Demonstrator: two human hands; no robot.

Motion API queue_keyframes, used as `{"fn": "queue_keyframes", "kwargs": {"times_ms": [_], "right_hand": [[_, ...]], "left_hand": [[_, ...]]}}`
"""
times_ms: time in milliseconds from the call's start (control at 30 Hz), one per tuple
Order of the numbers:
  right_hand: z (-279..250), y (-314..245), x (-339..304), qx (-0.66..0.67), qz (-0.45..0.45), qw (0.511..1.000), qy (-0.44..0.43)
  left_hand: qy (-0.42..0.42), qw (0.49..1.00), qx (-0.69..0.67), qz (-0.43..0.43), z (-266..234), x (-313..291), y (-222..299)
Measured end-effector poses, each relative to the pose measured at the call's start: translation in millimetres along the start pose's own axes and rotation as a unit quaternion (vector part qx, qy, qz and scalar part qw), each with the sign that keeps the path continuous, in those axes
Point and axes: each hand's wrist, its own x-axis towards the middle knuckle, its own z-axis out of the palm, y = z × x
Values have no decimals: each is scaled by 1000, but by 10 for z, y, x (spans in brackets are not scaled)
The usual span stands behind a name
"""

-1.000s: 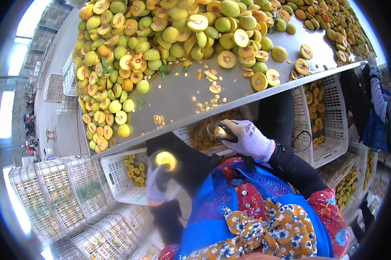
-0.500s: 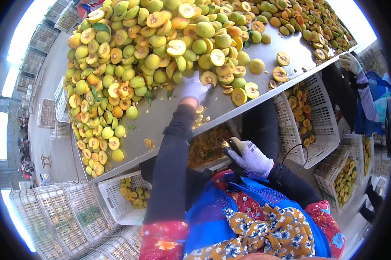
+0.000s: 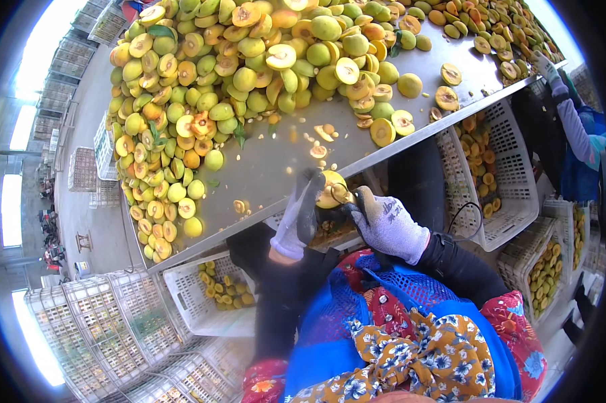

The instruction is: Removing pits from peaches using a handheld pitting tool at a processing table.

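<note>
Above the table's front edge, my left hand point(image 3: 299, 216), in a pale lilac glove with dark fingers, is closed around a yellow-green apricot point(image 3: 329, 190). My right hand point(image 3: 391, 227), in a matching glove, grips a small brass-coloured metal tool point(image 3: 344, 194) whose tip meets the fruit's right side. Most of the tool is hidden by the fingers. Beyond my hands, a large heap of apricots point(image 3: 249, 74), many halved, covers much of the metal table point(image 3: 266, 158). Loose pits and a cut piece point(image 3: 318, 152) lie on the metal just past my left hand.
Below the table edge stand white plastic crates with apricot halves, one at left point(image 3: 188, 295) and one at right point(image 3: 514, 181). More crates point(image 3: 88, 322) are stacked at lower left. At far right, a co-worker's gloved hand point(image 3: 543, 66) rests near the table edge.
My left hand has come back from the heap toward me with an apricot and met my right hand. The right hand's tool now touches that fruit.
</note>
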Motion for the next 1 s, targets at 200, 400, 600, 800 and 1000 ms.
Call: {"fn": "queue_keyframes", "kwargs": {"times_ms": [200,400,600,800,1000], "right_hand": [[59,-119,-113,-91,-5,994,-66],[229,-130,-231,22,36,993,-112],[104,-128,-196,414,153,872,-210],[162,90,-209,835,349,206,-373],[221,91,-257,871,307,86,-374]], "left_hand": [[40,879,413,234,-191,-316,-232],[99,935,280,195,-44,-397,-360],[160,870,355,303,77,-488,-457],[-1,969,179,168,-68,-420,-417],[-22,968,156,195,-35,-366,-518]]}}
